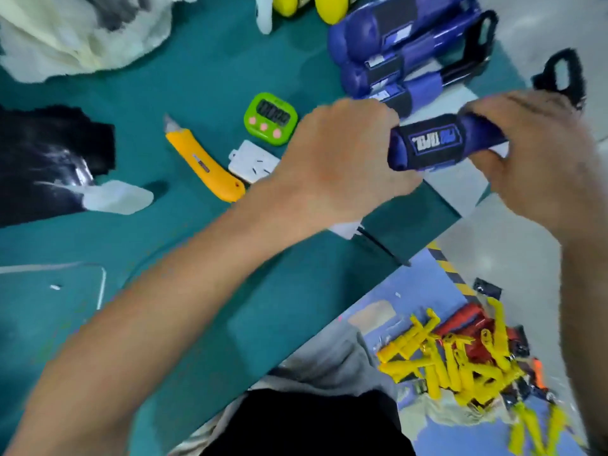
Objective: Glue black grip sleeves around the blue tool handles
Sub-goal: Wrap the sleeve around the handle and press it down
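Note:
A blue tool handle (480, 134) with a black grip sleeve (427, 141) wrapped round it hangs above the table's right edge. The sleeve bears a blue and white label. My left hand (339, 159) grips the handle's left end, fingers curled under it. My right hand (539, 153) grips the right end, thumb below. A black loop strap (559, 75) sticks out behind my right hand. Behind them, several blue handles with black sleeves (408, 57) lie stacked at the table's far right.
On the teal table (197, 77) lie a yellow utility knife (204, 166), a green timer (270, 118), a small white block (251, 161), black material (42, 159) at left and white cloth (75, 34) at the back. Yellow clamps (460, 357) are piled on the floor.

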The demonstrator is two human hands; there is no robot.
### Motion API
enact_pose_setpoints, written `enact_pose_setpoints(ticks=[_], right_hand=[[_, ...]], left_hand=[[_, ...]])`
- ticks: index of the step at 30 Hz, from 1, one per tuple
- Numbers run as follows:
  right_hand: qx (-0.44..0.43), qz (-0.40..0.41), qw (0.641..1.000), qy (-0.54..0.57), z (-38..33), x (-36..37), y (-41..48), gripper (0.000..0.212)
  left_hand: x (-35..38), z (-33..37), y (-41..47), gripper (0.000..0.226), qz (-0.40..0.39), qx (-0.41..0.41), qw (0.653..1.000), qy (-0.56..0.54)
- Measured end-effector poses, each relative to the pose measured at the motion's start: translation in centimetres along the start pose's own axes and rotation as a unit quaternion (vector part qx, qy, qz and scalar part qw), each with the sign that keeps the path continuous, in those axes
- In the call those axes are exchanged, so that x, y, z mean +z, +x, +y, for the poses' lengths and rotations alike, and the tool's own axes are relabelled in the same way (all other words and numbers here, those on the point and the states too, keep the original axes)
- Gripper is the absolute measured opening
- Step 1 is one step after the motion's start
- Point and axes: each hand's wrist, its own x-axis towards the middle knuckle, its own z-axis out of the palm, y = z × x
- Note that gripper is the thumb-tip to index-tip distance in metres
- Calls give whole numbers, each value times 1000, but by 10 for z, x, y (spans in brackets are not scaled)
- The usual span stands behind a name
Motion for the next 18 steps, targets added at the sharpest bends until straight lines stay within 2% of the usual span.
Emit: enact_pose_setpoints(ticks=[3,7,11,15,18], right_hand=[[11,12,1000,-22,27,4,48,44],[7,24,998,-60,42,17,100,48],[-13,47,996,-70,36,43,118,42],[31,79,996,-27,31,55,120,50],[81,103,991,7,33,58,113,61]], left_hand=[[2,-1,58,38,17,14,998,50],[2,-9,102,53,68,25,992,102],[14,-22,112,62,34,21,983,178],[16,-25,98,56,39,21,972,229],[9,-25,71,40,56,-22,970,235]])
